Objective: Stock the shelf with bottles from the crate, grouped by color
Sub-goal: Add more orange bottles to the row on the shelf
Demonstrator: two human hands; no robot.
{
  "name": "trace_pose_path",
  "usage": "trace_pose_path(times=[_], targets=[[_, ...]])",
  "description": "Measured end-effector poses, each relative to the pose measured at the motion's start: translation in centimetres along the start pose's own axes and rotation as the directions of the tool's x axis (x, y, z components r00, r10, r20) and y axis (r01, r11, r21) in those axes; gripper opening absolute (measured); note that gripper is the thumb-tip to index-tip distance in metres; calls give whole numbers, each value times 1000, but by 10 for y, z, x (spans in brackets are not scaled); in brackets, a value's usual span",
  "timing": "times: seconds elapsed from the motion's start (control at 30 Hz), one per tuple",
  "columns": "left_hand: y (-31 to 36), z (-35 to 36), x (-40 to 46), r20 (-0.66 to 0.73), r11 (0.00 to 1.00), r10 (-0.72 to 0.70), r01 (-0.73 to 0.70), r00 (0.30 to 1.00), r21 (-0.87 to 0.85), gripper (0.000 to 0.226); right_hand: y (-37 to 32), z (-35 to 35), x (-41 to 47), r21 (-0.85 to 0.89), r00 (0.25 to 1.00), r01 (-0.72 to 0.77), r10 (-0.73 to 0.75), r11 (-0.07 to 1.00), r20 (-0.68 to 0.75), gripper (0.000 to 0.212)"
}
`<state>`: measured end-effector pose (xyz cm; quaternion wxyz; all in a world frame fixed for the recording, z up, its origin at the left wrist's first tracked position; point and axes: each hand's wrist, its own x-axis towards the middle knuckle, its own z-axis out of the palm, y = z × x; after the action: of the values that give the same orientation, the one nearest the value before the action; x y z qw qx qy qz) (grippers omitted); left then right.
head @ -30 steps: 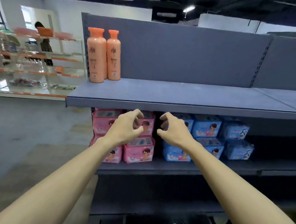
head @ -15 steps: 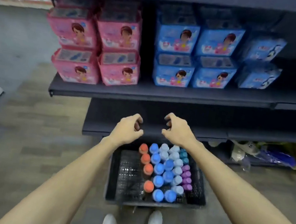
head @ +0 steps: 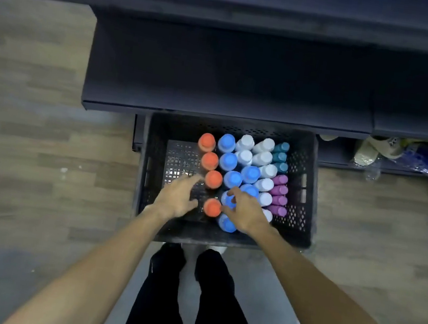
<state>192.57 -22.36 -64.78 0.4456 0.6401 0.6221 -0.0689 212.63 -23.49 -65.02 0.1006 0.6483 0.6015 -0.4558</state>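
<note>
Reaching into crate (head: 150, 169), left hand (head: 177, 198) and right hand (head: 247, 212) fingers spread, gripping nothing, flanking 6 o'clock orange bottle (head: 212, 207) for pickup.

My one head camera looks steeply down, close over the crate (head: 311, 193) at my feet, shelf (head: 230, 81) edging the top.

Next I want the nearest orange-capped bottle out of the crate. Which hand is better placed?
Left. The left hand hovers open right beside the orange-capped bottle. The right hand is over the blue-capped bottles, fingers apparently already on one.
</note>
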Motion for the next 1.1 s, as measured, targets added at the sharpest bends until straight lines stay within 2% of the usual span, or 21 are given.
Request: trace_pose_path(times=[0.1, 0.33, 0.5, 0.6, 0.73, 0.87, 0.97, 1.1], targets=[[-12, 19, 30, -2, 999, 22, -22, 1000, 32, 70, -1, 28, 26, -77, 999, 44, -43, 996, 18, 37], [-29, 58, 90, -20, 975, 173, -169, 985, 144, 76, 13, 81, 58, -250, 997, 74, -81, 965, -16, 46], [-33, 81, 115, -133, 942, 238, -195, 962, 272, 57, 22, 104, 71, -367, 981, 55, -118, 928, -152, 34], [-33, 88, 117, -214, 915, 290, -205, 933, 347, 49, 27, 111, 69, -350, 972, 65, -138, 935, -189, 30], [-32, 77, 108, -215, 919, 311, -235, 926, 317, 47, 34, 96, 65, -271, 965, 113, -170, 956, -198, 33], [-23, 43, 84, -200, 916, 317, -245, 927, 317, 50, 24, 65, 46, -198, 933, 163, -216, 967, -287, 31], [-7, 6, 61, -196, 912, 334, -263, 922, 316, 49, 5, 39, 26, -175, 931, 203, -245, 963, -269, 30], [11, -37, 25, -191, 911, 356, -294, 915, 288, 52, -22, -6, -10, -206, 910, 237, -291, 949, -293, 40]])
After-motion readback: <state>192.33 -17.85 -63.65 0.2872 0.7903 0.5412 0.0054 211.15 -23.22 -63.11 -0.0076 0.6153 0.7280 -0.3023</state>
